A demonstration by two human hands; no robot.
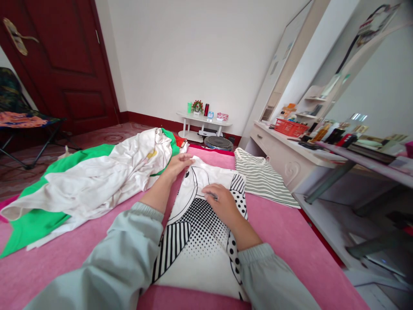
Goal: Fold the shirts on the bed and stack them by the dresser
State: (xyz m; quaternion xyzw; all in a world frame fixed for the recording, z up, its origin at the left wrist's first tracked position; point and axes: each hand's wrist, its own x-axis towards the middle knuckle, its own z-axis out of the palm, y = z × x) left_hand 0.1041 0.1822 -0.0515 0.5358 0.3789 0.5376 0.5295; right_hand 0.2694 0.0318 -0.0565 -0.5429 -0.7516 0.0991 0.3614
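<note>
A white T-shirt [206,267] with black dots, stripes and curved lines lies in front of me, folded into a long strip on a pink bedspread [274,241]. At its far left corner, my left hand [180,165] has its fingers stretched out and touches the edge of the cloth. My right hand [222,201] is over the upper middle of the shirt, fingers loosely bent and apart, with no fabric seen gripped. To the left is a loose heap of clothes, with a white garment [106,172] over a green one [41,232]. A black-and-white striped garment [264,176] lies flat to the right.
A dressing table [287,159] with a red basket [290,128], bottles and a mirror stands close along the right side. Beyond the bed is a low white stand [206,119] holding small items. A folding chair [29,120] and a dark red door [61,64] are at the left.
</note>
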